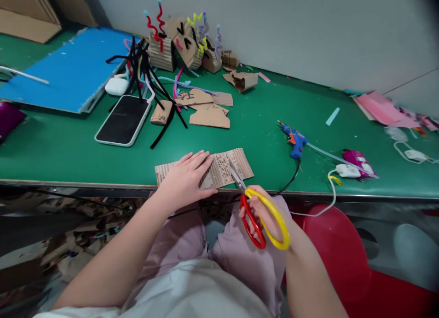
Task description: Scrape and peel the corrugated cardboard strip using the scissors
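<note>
A strip of corrugated cardboard (pixel 243 161) lies along the front edge of the green table, its ridged side up and its middle rough and torn. My left hand (pixel 187 178) rests flat on the left part of the strip, fingers stretched out. In my right hand (pixel 262 212) is a pair of scissors (pixel 270 210) with one red and one yellow handle loop. The scissor tips touch or hover just over the rough middle of the strip; I cannot tell which. The blades look nearly closed.
Behind the strip are a phone (pixel 122 120), black pipe cleaners (pixel 140 68), cardboard cutouts (pixel 210 115) and decorated cardboard figures (pixel 183 41). A blue glue gun (pixel 295 139) with its cord lies to the right. A blue board (pixel 65 75) is at left, pink paper (pixel 384 108) at far right.
</note>
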Available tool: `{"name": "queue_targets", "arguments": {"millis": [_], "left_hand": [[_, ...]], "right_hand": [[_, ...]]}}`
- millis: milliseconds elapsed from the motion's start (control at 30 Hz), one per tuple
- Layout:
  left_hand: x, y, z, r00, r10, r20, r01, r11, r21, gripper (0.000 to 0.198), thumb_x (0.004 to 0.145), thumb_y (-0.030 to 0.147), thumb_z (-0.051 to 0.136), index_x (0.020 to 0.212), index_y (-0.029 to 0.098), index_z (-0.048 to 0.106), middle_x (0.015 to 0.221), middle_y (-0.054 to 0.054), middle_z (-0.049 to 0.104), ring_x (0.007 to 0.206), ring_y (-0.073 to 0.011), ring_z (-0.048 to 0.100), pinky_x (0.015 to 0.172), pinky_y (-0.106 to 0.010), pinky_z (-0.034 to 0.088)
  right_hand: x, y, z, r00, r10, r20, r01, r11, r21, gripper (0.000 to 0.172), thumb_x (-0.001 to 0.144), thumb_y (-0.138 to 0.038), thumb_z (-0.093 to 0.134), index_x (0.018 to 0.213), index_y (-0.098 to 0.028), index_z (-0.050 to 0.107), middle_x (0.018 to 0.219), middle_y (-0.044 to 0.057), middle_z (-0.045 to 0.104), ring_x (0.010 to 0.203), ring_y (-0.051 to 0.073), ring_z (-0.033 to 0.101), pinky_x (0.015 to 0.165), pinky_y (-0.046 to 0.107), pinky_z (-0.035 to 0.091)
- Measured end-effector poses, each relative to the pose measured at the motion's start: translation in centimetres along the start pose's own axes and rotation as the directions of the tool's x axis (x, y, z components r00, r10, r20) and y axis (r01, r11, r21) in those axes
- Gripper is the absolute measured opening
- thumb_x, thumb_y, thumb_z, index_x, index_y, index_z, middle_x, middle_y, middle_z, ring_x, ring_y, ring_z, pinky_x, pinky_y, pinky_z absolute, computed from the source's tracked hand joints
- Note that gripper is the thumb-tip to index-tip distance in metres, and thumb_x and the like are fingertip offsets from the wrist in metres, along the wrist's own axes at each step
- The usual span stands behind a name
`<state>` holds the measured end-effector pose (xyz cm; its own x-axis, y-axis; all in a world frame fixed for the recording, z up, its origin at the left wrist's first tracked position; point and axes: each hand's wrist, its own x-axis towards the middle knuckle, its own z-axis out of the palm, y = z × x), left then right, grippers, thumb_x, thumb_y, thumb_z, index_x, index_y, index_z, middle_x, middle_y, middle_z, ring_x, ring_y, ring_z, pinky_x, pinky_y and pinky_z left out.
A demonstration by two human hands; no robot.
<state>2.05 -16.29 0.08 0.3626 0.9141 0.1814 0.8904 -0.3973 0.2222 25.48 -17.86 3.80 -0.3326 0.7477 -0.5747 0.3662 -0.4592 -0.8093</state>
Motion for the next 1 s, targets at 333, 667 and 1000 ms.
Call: {"name": "queue_targets", "arguments": {"millis": [333, 667, 1000], "left_hand": [[-0.2, -0.1, 0.1, 1.000, 0.007, 0.003, -0.007, 1.000, -0.023, 0.080, 0.076, 0.058, 0.051, 0.137, 0.008, 0.036, 0.139, -0.016, 0.043, 0.129, -0.0293, 0.038, 0.108, -0.044, 0.028], [-0.1, 0.0, -0.2, 1.000, 0.002, 0.018, -0.001, 1.000, -0.027, 0.080, 0.076, 0.058, 0.052, 0.137, 0.009, 0.035, 0.139, -0.016, 0.043, 0.129, -0.0293, 0.038, 0.108, -0.044, 0.027], [0.0, 0.0, 0.1, 0.999, -0.023, 0.034, 0.023, 1.000, -0.001, 0.083, 0.075, 0.061, 0.050, 0.138, 0.009, 0.035, 0.140, -0.016, 0.041, 0.130, -0.0280, 0.036, 0.109, -0.042, 0.026]], "right_hand": [[3.0, -2.2, 0.1, 1.000, -0.011, 0.016, 0.012, 1.000, -0.018, 0.051, 0.079, -0.068, 0.036, 0.102, -0.023, 0.039, 0.063, -0.004, 0.059, 0.034, 0.010, 0.050, 0.031, 0.021, 0.042], [-1.0, -0.2, -1.6, 0.983, -0.173, -0.055, 0.180, 0.972, 0.149, 0.068, 0.069, -0.074, 0.045, 0.114, -0.024, 0.035, 0.080, 0.001, 0.060, 0.041, 0.008, 0.049, 0.036, 0.021, 0.041], [-4.9, 5.5, -1.9, 0.991, 0.073, -0.115, -0.032, 0.945, 0.325, 0.100, 0.023, -0.079, 0.067, 0.106, -0.026, 0.048, 0.074, 0.003, 0.062, 0.051, 0.015, 0.053, 0.044, 0.028, 0.043]]}}
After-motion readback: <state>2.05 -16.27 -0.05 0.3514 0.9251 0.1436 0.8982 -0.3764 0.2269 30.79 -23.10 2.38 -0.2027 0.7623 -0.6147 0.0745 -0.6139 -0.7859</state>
